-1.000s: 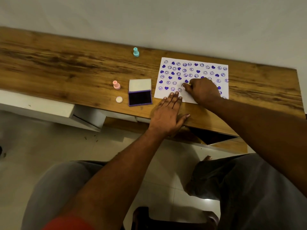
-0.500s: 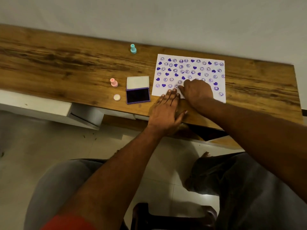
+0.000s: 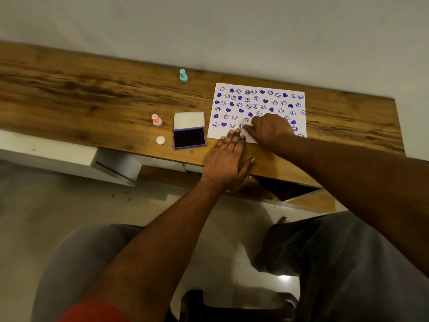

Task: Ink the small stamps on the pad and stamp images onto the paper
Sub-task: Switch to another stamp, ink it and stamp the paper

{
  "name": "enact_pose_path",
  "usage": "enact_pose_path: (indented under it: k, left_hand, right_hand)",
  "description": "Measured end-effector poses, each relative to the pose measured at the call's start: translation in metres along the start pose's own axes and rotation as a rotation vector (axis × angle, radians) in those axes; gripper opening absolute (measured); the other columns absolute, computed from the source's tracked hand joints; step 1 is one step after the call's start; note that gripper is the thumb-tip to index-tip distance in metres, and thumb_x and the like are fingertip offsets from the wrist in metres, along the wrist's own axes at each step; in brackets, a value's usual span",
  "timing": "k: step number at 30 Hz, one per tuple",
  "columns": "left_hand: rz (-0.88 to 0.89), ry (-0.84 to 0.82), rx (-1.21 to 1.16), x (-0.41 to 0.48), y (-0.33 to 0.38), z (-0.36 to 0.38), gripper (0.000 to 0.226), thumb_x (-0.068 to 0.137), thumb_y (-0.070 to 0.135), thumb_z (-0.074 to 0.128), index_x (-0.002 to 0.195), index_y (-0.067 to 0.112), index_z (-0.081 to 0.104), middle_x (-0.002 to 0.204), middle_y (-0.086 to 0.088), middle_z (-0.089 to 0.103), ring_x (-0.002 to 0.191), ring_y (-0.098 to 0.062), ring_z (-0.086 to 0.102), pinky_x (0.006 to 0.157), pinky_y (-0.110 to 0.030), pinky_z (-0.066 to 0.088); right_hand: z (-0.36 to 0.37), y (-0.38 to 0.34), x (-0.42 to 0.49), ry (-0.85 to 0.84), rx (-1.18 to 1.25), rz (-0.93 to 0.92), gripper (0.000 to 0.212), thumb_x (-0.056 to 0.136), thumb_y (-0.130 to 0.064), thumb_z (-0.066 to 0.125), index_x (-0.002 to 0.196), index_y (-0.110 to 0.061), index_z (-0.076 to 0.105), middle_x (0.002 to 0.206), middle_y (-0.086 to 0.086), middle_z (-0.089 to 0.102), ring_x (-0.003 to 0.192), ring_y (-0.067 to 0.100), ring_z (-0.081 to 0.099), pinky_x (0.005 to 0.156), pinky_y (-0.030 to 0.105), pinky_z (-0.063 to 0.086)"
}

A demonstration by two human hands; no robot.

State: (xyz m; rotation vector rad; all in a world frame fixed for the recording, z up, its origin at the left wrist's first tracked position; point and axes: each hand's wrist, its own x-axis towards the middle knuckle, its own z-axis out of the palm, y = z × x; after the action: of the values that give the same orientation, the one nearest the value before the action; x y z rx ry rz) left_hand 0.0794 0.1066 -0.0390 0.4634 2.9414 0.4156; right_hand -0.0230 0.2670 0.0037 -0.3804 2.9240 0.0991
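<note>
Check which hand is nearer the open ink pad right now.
Left. The left hand lies flat just right of the ink pad, fingertips on the paper's edge. The right hand is farther right, on the paper.

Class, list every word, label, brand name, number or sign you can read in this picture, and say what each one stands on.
None: no readable word, number or brand anywhere.
Paper: only purple heart and smiley-face stamp prints, no lettering.
Ink pad, pink stamp and teal stamp: no label visible.
</note>
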Motion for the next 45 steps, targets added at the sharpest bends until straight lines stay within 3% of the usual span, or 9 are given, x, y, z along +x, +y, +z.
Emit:
enact_pose_path:
  k: [4, 7, 9, 16, 20, 27, 32, 37, 45]
  left_hand:
    - [-0.004, 0.007, 0.007, 0.001, 0.002, -0.001, 0.084, 0.105, 0.069, 0.021, 0.169, 0.016, 0.017, 0.178, -0.009, 0.012, 0.165, -0.022, 0.008, 0.134, -0.043, 0.008]
    - [-0.009, 0.004, 0.024, 0.002, 0.004, -0.001, 0.086, 0.104, 0.072, 0.019, 0.169, 0.016, 0.016, 0.178, -0.009, 0.011, 0.165, -0.023, 0.006, 0.132, -0.041, 0.001]
    - [-0.008, 0.011, 0.028, 0.002, 0.005, -0.002, 0.088, 0.104, 0.075, 0.018, 0.169, 0.015, 0.017, 0.178, -0.009, 0.011, 0.165, -0.023, 0.008, 0.129, -0.040, -0.002]
    - [0.069, 0.136, 0.022, -0.005, -0.005, -0.015, 0.083, 0.106, 0.072, 0.022, 0.168, 0.017, 0.024, 0.177, -0.009, 0.018, 0.165, -0.023, 0.011, 0.132, -0.041, -0.002]
    - [0.151, 0.417, -0.021, -0.016, -0.030, -0.036, 0.071, 0.108, 0.064, 0.032, 0.160, 0.018, 0.044, 0.173, -0.008, 0.030, 0.163, -0.026, 0.020, 0.133, -0.050, 0.008]
    - [-0.399, 0.868, -0.141, -0.057, -0.107, -0.044, 0.047, 0.101, 0.051, 0.057, 0.135, 0.018, 0.063, 0.145, -0.010, 0.059, 0.140, -0.033, 0.048, 0.119, -0.053, 0.028]
    - [-0.727, 0.778, -0.290, -0.082, -0.141, -0.037, 0.040, 0.086, 0.052, 0.072, 0.120, 0.031, 0.073, 0.118, 0.002, 0.068, 0.125, -0.027, 0.054, 0.110, -0.052, 0.034]
    - [-0.754, 0.628, -0.309, -0.085, -0.143, -0.031, 0.042, 0.083, 0.058, 0.076, 0.116, 0.031, 0.078, 0.121, -0.002, 0.068, 0.132, -0.031, 0.049, 0.113, -0.050, 0.029]
    - [-0.770, 0.587, -0.311, -0.081, -0.141, -0.041, 0.042, 0.084, 0.057, 0.072, 0.118, 0.034, 0.077, 0.125, -0.001, 0.065, 0.132, -0.029, 0.047, 0.115, -0.051, 0.030]
  right_hand:
    - [-0.016, 0.013, -0.001, 0.145, 0.690, 0.219, 0.058, 0.107, -0.055, 0.034, 0.095, -0.014, 0.073, 0.082, 0.011, 0.071, 0.081, 0.025, 0.067, 0.074, 0.032, 0.045]
    - [-0.020, 0.016, -0.006, 0.157, 1.260, 0.499, 0.047, 0.106, -0.053, 0.039, 0.080, -0.024, 0.064, 0.067, 0.000, 0.057, 0.058, 0.014, 0.053, 0.058, 0.026, 0.042]
    - [-0.017, 0.019, -0.011, 0.122, 1.370, 0.530, 0.045, 0.107, -0.051, 0.039, 0.079, -0.025, 0.062, 0.066, -0.002, 0.054, 0.054, 0.012, 0.048, 0.049, 0.021, 0.038]
    - [-0.008, 0.013, -0.012, 0.198, 1.089, 0.369, 0.045, 0.107, -0.046, 0.043, 0.111, -0.012, 0.073, 0.090, 0.002, 0.073, 0.075, 0.014, 0.067, 0.074, 0.031, 0.053]
    - [-0.016, -0.009, -0.007, 0.254, 0.870, 0.206, 0.039, 0.101, -0.044, 0.060, 0.124, -0.015, 0.072, 0.108, 0.005, 0.077, 0.089, 0.016, 0.071, 0.091, 0.037, 0.056]
    - [-0.035, -0.093, 0.001, 0.246, 0.831, -0.070, 0.034, 0.089, -0.042, 0.078, 0.116, -0.024, 0.070, 0.093, -0.007, 0.075, 0.082, 0.004, 0.067, 0.072, 0.021, 0.052]
    - [-0.048, -0.156, 0.006, 0.178, 0.683, -0.312, 0.027, 0.088, -0.035, 0.074, 0.114, -0.027, 0.072, 0.096, -0.009, 0.072, 0.086, 0.007, 0.066, 0.076, 0.026, 0.055]
    - [-0.048, -0.192, 0.010, 0.112, 0.552, -0.446, 0.031, 0.086, -0.030, 0.072, 0.116, -0.023, 0.074, 0.100, -0.006, 0.073, 0.085, 0.005, 0.064, 0.072, 0.016, 0.048]
    - [-0.046, -0.201, 0.016, 0.048, 0.434, -0.476, 0.030, 0.086, -0.035, 0.077, 0.114, -0.023, 0.073, 0.099, -0.005, 0.073, 0.086, 0.007, 0.065, 0.076, 0.024, 0.052]
